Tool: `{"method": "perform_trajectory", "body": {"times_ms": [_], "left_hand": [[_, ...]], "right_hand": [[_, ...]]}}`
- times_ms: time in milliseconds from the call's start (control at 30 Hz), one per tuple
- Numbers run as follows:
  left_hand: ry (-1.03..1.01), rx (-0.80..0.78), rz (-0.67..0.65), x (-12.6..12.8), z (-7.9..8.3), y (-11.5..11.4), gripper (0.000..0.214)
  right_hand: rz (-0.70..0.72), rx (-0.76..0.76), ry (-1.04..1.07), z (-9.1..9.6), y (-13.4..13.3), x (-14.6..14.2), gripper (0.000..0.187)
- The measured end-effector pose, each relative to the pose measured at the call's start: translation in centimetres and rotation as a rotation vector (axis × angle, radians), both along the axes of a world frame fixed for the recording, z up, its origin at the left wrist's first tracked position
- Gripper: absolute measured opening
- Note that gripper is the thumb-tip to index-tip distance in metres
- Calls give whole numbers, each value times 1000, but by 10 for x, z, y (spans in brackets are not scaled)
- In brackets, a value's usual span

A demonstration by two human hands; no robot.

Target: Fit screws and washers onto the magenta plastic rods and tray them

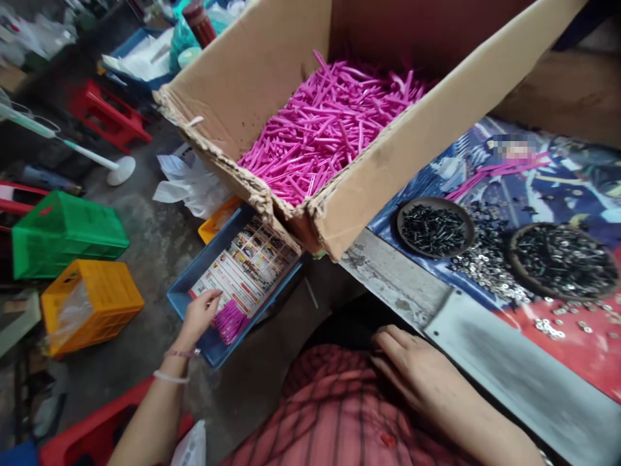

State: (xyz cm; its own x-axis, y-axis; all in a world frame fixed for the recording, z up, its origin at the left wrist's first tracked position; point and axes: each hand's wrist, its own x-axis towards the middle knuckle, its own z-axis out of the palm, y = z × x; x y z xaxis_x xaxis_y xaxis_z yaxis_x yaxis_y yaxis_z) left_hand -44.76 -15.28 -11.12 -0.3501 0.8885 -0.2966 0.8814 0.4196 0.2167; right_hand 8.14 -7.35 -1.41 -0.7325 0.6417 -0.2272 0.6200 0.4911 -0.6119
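Note:
My left hand [201, 315] is over the near end of a blue plastic crate [177, 299], beside a small bundle of thin pink plastic pieces [231, 322]. Its fingers are loosely stretched, and nothing shows in them. The pieces lie on a printed sheet [252, 265] inside the crate. Against my lap, beside the bench edge, rests my right hand [405, 356], fingers loosely extended with nothing visible in them. In front of me stands a worn cardboard box [388, 175], holding a large heap of similar pink pieces [330, 126].
A metal bench edge [514, 349] runs along the right. Two round dishes [470, 223] [519, 281] of small dark parts sit among loose metal bits [548, 328]. On the floor at left stand a green crate [68, 233], a yellow crate [92, 307] and a red stool [111, 116].

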Motion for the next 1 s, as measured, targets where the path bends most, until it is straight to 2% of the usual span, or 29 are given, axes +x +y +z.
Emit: {"method": "perform_trajectory", "body": {"times_ms": [100, 200, 300, 433, 500, 600, 733, 767, 833, 900, 967, 1000], "left_hand": [[22, 31, -111, 9, 11, 16, 41], [22, -14, -251, 22, 13, 23, 45], [13, -106, -370, 31, 10, 19, 43], [49, -187, -441, 36, 9, 5, 47], [74, -194, -460, 36, 13, -1, 50], [107, -145, -493, 39, 24, -2, 48], [113, 45, -543, 61, 41, 21, 42], [87, 113, -568, 74, 48, 30, 41], [-63, 346, -608, 116, 69, 50, 37], [-231, 482, -702, 175, 100, 70, 38], [-450, 491, -812, 245, 134, 94, 40], [-546, 471, -826, 281, 149, 110, 37]], "right_hand": [[-41, -36, 23, -2, 0, 10, 15], [-40, -59, 52, -6, -1, 17, 17], [-32, -62, 68, -9, -3, 21, 19], [-10, -68, 57, -9, -4, 19, 17], [-5, -85, 32, -3, -1, 14, 17], [9, -136, 2, 15, 6, 8, 15], [-21, -215, 58, 42, 21, 15, 8], [-38, -226, 82, 47, 24, 19, 7], [-74, -243, 134, 53, 28, 30, 7], [-121, -257, 181, 58, 29, 41, 7], [-184, -266, 209, 61, 28, 50, 7], [-215, -268, 217, 62, 26, 55, 7]]}}
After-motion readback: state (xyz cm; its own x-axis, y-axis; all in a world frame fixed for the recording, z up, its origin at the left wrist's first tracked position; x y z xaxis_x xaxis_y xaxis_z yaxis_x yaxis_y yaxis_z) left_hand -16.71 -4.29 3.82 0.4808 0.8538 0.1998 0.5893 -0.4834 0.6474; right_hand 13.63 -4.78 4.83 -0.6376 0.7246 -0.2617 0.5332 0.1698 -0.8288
